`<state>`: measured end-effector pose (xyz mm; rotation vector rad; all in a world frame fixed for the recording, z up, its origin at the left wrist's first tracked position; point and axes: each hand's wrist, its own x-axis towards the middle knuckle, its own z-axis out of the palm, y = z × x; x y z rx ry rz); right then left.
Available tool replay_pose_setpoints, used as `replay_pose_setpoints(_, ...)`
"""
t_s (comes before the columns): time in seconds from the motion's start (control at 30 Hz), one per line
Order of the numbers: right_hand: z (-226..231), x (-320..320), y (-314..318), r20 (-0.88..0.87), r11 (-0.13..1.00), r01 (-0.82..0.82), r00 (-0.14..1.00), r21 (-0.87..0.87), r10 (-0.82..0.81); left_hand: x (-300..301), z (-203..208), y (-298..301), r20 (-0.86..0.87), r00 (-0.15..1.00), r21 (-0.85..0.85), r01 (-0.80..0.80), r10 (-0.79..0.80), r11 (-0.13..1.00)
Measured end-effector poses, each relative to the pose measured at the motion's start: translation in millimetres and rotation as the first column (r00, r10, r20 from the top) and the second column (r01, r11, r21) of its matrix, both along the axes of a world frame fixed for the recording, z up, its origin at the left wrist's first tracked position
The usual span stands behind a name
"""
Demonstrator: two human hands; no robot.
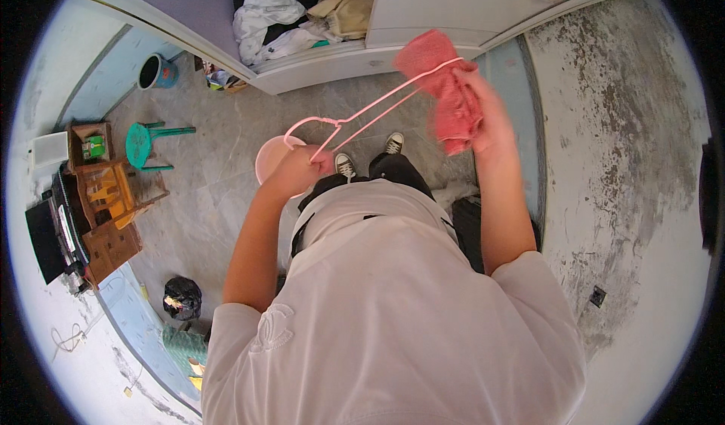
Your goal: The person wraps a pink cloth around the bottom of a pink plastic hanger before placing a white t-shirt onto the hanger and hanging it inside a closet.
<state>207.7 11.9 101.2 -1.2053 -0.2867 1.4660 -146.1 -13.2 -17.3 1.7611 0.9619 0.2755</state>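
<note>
A pink clothes hanger (pixel 375 108) stretches across in front of me. My left hand (pixel 299 172) is closed round it near its hook end. At the hanger's far right end, a red-pink towel (pixel 456 117) is bunched against my right hand (pixel 492 119), which grips it. Part of this cloth lies behind the hanger's arm, and its lower edge is smeared by motion. The right fingers are partly hidden by the cloth. Below my left hand, a pink bucket (pixel 266 159) stands on the floor, partly covered by that hand.
An open cupboard (pixel 302 70) ahead holds heaped clothes. To the left are a green stool (pixel 139 145), a blue-grey bin (pixel 167 74), a wooden chair (pixel 113 191) and a black bag (pixel 182 297). A stained wall (pixel 596 123) rises on the right.
</note>
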Motion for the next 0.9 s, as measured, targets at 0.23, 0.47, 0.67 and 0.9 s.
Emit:
replay_pose_setpoints(0.23, 6, -28, -15, -0.055, 0.999, 0.011, 0.998, 0.043, -0.008, 5, -15, 1, 0.036, 0.999, -0.143, 0.011, -0.006, 0.99)
replay_pose_setpoints(0.47, 13, -81, -37, -0.248, 0.962, -0.271, 0.929, 0.043, 0.273, 42, 5, 14, 0.105, 0.994, 0.059, -0.023, 0.017, 0.998)
replay_pose_setpoints(0.67, 22, -71, -31, -0.316, 0.97, -0.242, 0.922, -0.022, 0.223, 43, -1, 9, 0.07, 0.997, 0.063, -0.035, 0.03, 0.997)
replay_pose_setpoints(0.9, -9, -22, -9, -0.203, 0.989, -0.135, 0.972, -0.066, 0.119, 16, -18, 4, -0.003, 1.0, 0.036, -0.002, 0.002, 0.999)
